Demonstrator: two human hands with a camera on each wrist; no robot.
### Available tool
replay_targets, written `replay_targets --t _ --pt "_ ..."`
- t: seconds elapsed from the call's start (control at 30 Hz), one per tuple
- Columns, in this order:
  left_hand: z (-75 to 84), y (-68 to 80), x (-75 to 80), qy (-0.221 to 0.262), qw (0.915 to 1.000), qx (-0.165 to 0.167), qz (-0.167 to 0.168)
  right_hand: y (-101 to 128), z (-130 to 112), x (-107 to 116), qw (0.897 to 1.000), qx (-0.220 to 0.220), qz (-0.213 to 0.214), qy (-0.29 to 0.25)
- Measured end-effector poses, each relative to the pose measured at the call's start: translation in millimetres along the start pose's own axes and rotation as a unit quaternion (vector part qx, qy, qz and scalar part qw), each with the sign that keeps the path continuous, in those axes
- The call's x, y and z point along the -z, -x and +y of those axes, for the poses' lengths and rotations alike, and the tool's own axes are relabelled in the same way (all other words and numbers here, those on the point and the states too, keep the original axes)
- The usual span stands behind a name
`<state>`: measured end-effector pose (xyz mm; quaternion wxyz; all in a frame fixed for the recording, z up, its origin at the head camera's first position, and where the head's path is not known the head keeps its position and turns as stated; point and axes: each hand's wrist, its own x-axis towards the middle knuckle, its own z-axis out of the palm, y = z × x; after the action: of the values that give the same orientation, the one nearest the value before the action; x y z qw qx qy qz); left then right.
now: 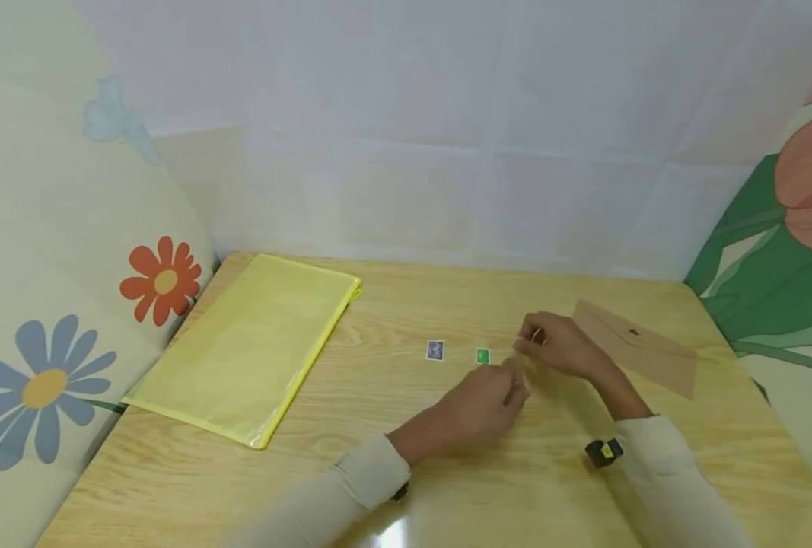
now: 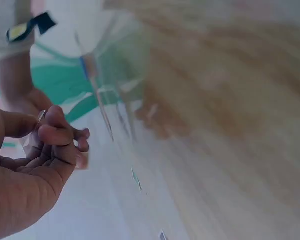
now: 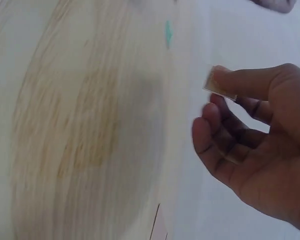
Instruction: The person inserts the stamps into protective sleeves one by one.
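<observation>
In the head view, a purple stamp (image 1: 435,350) and a green stamp (image 1: 483,355) are shown lying apart on the wooden counter (image 1: 378,320), the green one just beyond the left hand (image 1: 481,403). On the left side of the counter a yellow folder (image 1: 255,346) is laid; on the right, a brown envelope (image 1: 641,350) is partly covered by the right hand (image 1: 562,344).

Only a pale edge can be made out at the right fingers there, but in the right wrist view a small pale-bordered stamp (image 3: 216,86) is clearly seen, pinched between thumb and forefinger above the counter, with the other fingers loosely bent.

What is held by the left hand is hidden in the head view. In the left wrist view a thin piece (image 2: 42,117) is seen nearly edge-on, gripped between thumb and forefinger; what it is cannot be told. The right hand is also caught there, behind the left. The folder's whole outline is given by the head view alone.
</observation>
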<state>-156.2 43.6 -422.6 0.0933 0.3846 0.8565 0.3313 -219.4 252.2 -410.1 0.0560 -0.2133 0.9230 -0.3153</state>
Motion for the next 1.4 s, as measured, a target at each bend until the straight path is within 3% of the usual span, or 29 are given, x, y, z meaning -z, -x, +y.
replay_targets --t 0.07,0.13,0.27,0.33,0.53,0.73,0.87,1.0,1.3,1.4 --pt "-4.4 -1.5 9.7 0.098 0.9941 0.019 0.042 3 -6 2 0.999 0.015 0.039 -0.016" --pt "-8.8 -2.0 18.4 0.167 0.9817 0.037 0.082 6 -11 5 0.996 0.016 0.076 -0.034" --pt "-16.3 -0.9 33.4 0.281 0.9438 0.06 0.163 11 -23 9 0.987 0.004 0.122 -0.104" --pt "-18.6 -0.8 38.6 0.317 0.9264 0.063 0.193 13 -30 11 0.981 0.006 0.13 -0.144" --pt "-16.0 -0.8 48.1 0.38 0.89 0.063 0.244 18 -52 11 0.964 0.02 0.146 -0.222" --pt "-13.7 0.6 53.0 0.454 0.8426 0.043 0.287 20 -72 1 0.937 0.055 0.187 -0.291" --pt "-15.3 3.0 52.4 0.477 0.8306 0.033 0.285 19 -79 -8 0.929 0.071 0.207 -0.3" --pt "-16.9 5.6 51.6 0.486 0.8266 0.028 0.282 17 -84 -13 0.927 0.078 0.224 -0.292" --pt "-16.3 6.6 49.9 0.499 0.821 0.016 0.276 24 -116 -5 0.935 0.069 0.231 -0.261" --pt "-15.3 6.0 48.9 0.502 0.8197 0.015 0.275 23 -111 -7 0.936 0.063 0.233 -0.255"
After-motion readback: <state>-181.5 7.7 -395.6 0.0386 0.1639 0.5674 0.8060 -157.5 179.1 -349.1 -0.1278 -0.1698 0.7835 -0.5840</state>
